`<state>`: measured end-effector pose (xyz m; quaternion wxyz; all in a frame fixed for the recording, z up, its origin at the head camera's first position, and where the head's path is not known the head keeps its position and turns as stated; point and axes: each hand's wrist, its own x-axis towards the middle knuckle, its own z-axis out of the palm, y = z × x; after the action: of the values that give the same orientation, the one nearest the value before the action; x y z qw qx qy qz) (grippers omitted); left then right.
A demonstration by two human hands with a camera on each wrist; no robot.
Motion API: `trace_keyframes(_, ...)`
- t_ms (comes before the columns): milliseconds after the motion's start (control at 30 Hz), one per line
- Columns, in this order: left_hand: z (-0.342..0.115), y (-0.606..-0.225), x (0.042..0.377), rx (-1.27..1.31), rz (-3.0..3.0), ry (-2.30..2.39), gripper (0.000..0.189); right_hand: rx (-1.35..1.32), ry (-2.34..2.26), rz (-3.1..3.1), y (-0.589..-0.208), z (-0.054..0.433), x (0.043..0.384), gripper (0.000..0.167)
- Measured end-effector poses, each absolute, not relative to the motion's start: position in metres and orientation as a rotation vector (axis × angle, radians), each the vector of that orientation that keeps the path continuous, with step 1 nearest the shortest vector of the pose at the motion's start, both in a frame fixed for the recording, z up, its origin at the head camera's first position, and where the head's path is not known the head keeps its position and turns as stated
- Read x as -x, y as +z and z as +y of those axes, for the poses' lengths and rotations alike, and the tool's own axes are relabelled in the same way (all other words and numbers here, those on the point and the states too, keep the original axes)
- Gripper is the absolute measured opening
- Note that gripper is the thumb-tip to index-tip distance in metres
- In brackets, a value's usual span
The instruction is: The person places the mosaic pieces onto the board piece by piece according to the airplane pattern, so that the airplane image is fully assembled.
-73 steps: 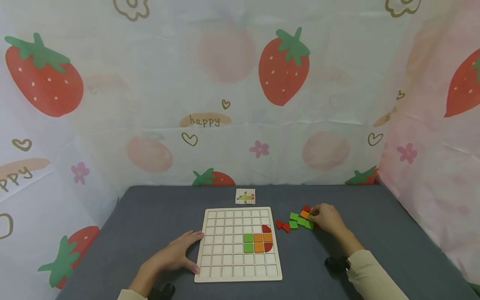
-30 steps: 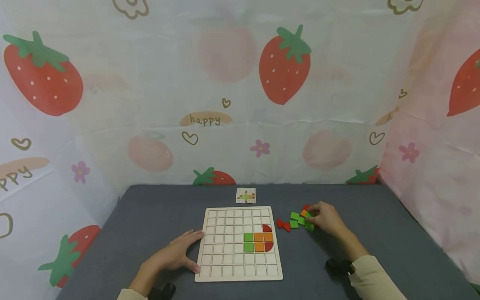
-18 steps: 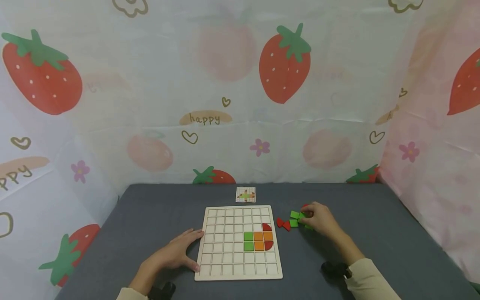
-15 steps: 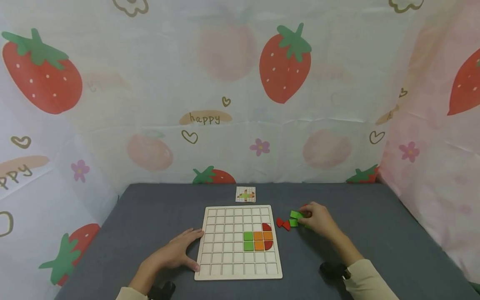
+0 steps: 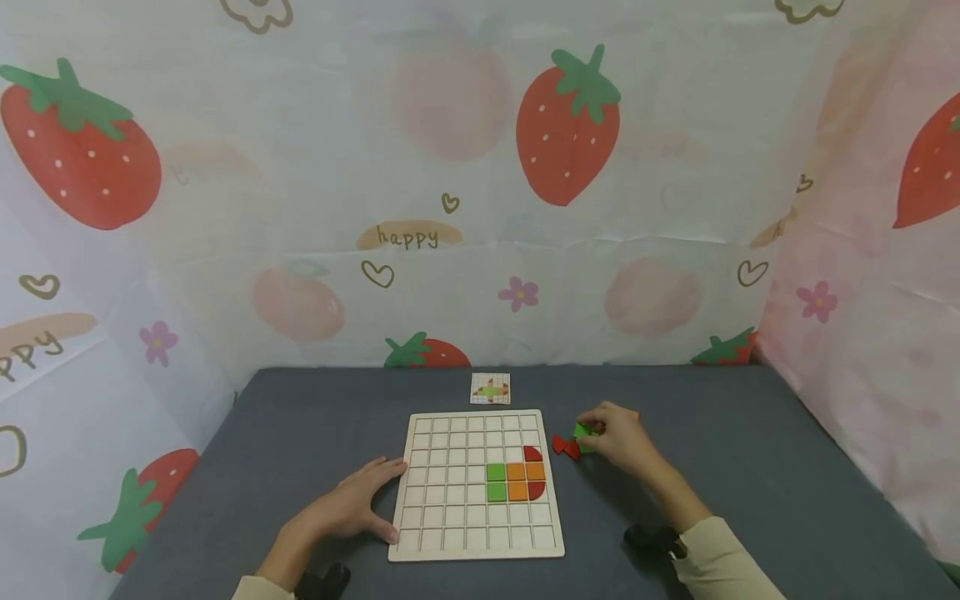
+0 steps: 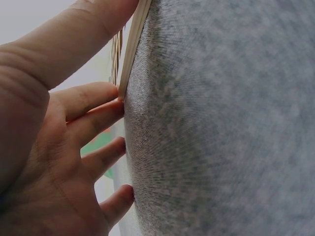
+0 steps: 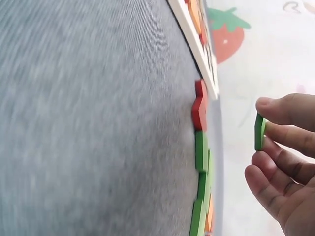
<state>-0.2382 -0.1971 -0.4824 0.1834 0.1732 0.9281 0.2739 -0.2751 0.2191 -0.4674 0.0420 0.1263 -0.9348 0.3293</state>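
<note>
In the head view, my left hand (image 5: 348, 502) touches the left edge of a pale wooden grid board (image 5: 435, 543), thumb and fingers spread. The left wrist view has its fairly straight fingers (image 6: 93, 125) by the board's edge. My right hand (image 5: 621, 437) is right of the board, over a small heap of tiles. Between its thumb and fingers it pinches a green square tile (image 7: 259, 132), raised off the table. Below lie red tiles (image 7: 199, 112) and green tiles (image 7: 201, 152), partly hidden by the hand in the head view. Green, orange and red tiles fill several cells at the board's right side.
A small picture card (image 5: 491, 389) with a coloured grid pattern lies behind the board. Dark grey cloth covers the table (image 5: 330, 425). A strawberry-print curtain (image 5: 450, 183) stands at the back and sides.
From the right end of the tile heap, my right hand has moved left toward the board, now with a green tile pinched. The left hand has stayed at the board's edge.
</note>
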Motion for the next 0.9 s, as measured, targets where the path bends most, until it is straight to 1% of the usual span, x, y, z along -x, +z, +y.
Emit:
trace_keyframes(400,-0.197,-0.481,0.238,-0.494,2.623,0.769,0.105,-0.399,1.084,-2.872,-0.469,0.19,0.276,0.028)
trace_keyframes(900,-0.199,-0.481,0.239,-0.54,2.604,0.769,0.106,-0.613,1.077,-2.873,-0.468,0.156,0.275,0.03)
